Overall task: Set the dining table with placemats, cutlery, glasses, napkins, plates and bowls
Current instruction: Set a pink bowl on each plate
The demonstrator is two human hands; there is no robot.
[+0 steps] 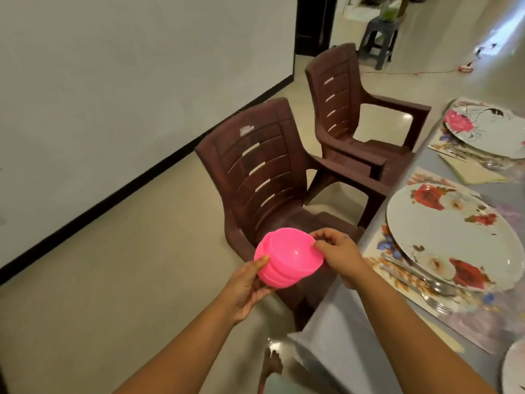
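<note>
Seen from the head camera, a small stack of bright pink plastic bowls (pixel 287 258) is held in the air in front of the person, over the beige tiled floor (pixel 127 280) and beside the edge of the grey dining table (pixel 341 331), not yet on it. The left hand (pixel 246 288) cradles the stack from below and from its left side, thumb curled up against the outer wall and fingers wrapped under the base. The right hand (pixel 336 251) pinches the rim of the top bowl on its right side, thumb on the inner face, fingers bent behind it. On the table to the right lies a floral paper placemat (pixel 460 317) carrying a large white plate with red flowers (pixel 451 237); a steel spoon (pixel 426 277) and a steel fork (pixel 420 294) lie on the mat just beside the plate's near rim. Farther along the table a second white plate with a pink flower (pixel 488 132) sits on another mat, with a folded pale yellow napkin (pixel 471 172) near it. Two brown slatted plastic armchairs (pixel 255 172) stand along the table, close to a white wall (pixel 113 81). A grey plastic stool (pixel 379 38) stands well beyond them.
</note>
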